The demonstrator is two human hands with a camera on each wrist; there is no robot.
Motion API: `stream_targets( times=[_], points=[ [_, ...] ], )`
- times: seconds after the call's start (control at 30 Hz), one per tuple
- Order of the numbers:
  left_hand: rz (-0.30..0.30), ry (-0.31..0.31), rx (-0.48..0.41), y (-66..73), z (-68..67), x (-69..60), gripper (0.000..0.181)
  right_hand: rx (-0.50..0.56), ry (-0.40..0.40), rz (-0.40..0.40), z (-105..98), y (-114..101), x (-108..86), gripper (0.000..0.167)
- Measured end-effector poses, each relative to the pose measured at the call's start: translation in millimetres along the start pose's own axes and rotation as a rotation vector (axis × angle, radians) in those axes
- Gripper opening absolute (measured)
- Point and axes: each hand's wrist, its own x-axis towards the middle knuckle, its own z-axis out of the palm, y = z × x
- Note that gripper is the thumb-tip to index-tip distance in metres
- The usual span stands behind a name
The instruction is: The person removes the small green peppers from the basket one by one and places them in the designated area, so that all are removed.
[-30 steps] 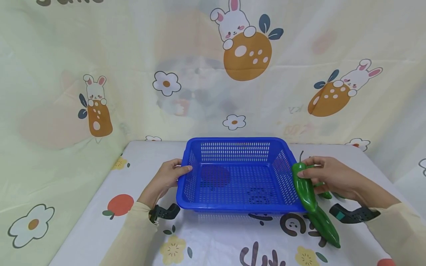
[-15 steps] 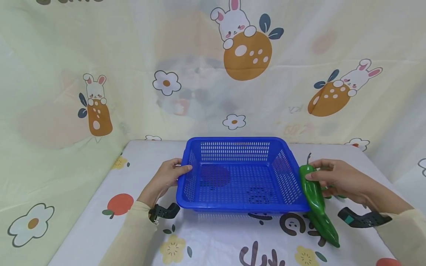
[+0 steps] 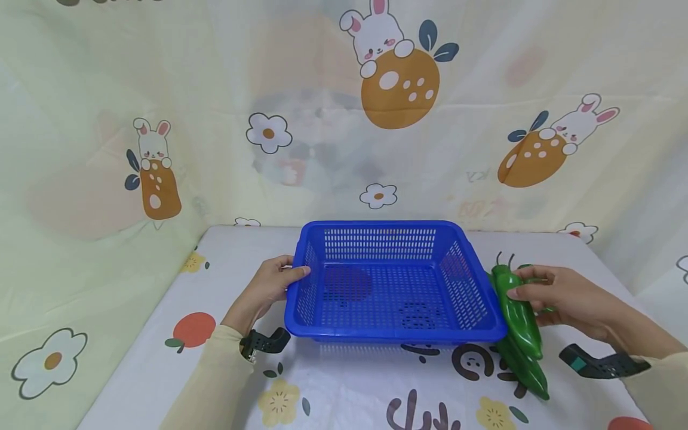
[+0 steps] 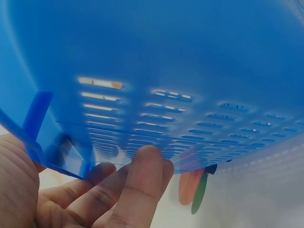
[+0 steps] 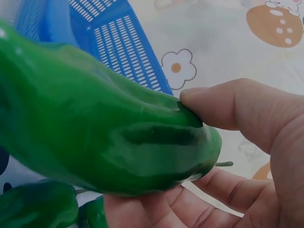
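Observation:
A blue slotted plastic basket (image 3: 395, 334) stands on the table. My left hand (image 3: 269, 286) grips its left rim, thumb over the edge; in the left wrist view the fingers (image 4: 142, 175) lie against the outside of the slotted wall (image 4: 152, 124). Just outside the right wall, my right hand (image 3: 570, 301) holds a glossy green pepper (image 3: 520, 316) near its stem end, between thumb and fingers. A second green pepper (image 3: 524, 371) lies along the basket beneath it, partly covered. In the right wrist view the held pepper (image 5: 104, 128) fills the foreground, with more green peppers (image 5: 35, 206) below.
A white printed cloth (image 3: 344, 394) covers the table. Behind it hangs a pale curtain (image 3: 317, 173) with rabbit and flower prints. Part of another green pepper shows behind my right hand. Dark bands (image 3: 602, 364) sit on both wrists.
My right hand has moved right and slightly toward me with the held pepper, away from the basket's right rim. The pepper beneath now shows more. My left hand and the basket stay put.

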Motion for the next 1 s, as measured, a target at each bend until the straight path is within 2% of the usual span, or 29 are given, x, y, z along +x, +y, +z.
stream_targets(
  times=[0.6, 1.0],
  points=[
    [0.000, 0.005, -0.003, -1.3, -0.4, 0.1, 0.045, 0.020, 0.021, 0.081, -3.5, 36.0, -1.9, 0.073],
    [-0.013, 0.004, -0.005, 0.7, 0.8, 0.4, 0.044, -0.013, 0.047, 0.146, -8.8, 53.7, -4.4, 0.073]
  ],
)
